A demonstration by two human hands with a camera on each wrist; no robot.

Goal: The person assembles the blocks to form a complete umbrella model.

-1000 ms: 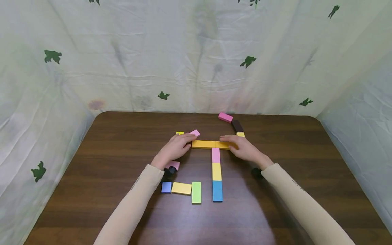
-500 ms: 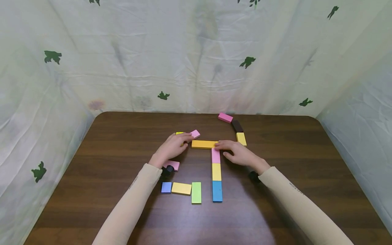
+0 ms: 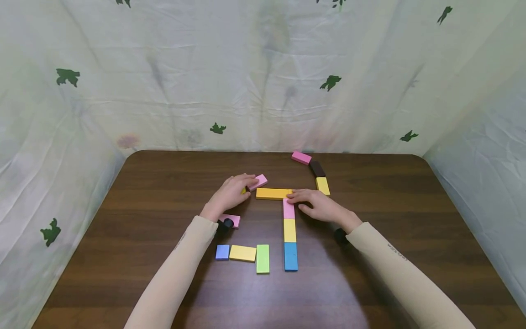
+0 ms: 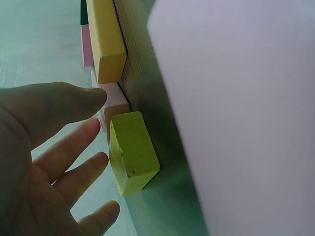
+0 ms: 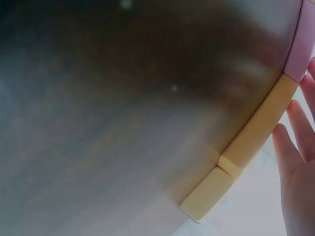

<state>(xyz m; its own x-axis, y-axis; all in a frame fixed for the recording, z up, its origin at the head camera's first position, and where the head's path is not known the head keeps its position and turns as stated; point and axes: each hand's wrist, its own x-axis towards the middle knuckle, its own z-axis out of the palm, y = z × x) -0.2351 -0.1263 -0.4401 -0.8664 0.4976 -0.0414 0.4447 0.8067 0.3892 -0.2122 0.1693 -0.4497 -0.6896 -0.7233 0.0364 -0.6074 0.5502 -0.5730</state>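
Note:
My left hand (image 3: 228, 194) hovers at the left end of the row, fingers spread and relaxed. Under it is a yellow-green block (image 4: 133, 147), mostly hidden in the head view; its fingertips overlap a pale pink block (image 3: 259, 181) there. An orange block (image 3: 271, 193) lies just right of that. My right hand (image 3: 318, 203) lies over a second orange block (image 5: 261, 118), fingers extended along it, fingertips near where the two orange blocks meet. From that join a column of pink (image 3: 289, 209), yellow (image 3: 289, 230) and blue (image 3: 290, 257) blocks runs toward me.
At the back right a bright pink block (image 3: 301, 158), a dark block (image 3: 317, 169) and a yellow block (image 3: 323, 186) form a curve. Front left lie blue (image 3: 222, 252), yellow (image 3: 243, 253) and green (image 3: 263, 259) blocks. Another pink block (image 3: 235, 221) sits beside my left wrist.
My right hand has slid left along the orange blocks, uncovering the yellow block behind it. My left hand has shifted slightly left and away, showing more of the pale pink block.

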